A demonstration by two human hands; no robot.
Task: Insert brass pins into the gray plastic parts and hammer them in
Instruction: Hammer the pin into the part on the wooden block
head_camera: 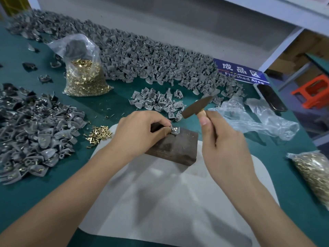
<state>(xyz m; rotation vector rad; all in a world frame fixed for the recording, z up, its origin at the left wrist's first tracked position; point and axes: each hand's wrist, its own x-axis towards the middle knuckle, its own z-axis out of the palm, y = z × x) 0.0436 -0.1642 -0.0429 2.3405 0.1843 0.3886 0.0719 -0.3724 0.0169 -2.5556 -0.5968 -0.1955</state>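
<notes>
My left hand [140,131] pinches a small gray plastic part [175,130] with a brass pin in it, holding it on top of a dark metal block [175,148]. My right hand [222,138] grips the wooden handle of a small hammer [196,106], whose dark head is raised above and behind the part. Loose brass pins [98,135] lie in a little heap left of the block. A small group of gray parts [158,101] sits just behind my hands.
The block stands on a white mat [160,202] on the green table. A bag of brass pins [83,72] stands at back left, another bag of pins [315,173] at right. Gray parts with pins are piled at left [32,132]; a long heap [142,56] runs along the back. Crumpled plastic [258,120] and a blue sign [240,72] lie right.
</notes>
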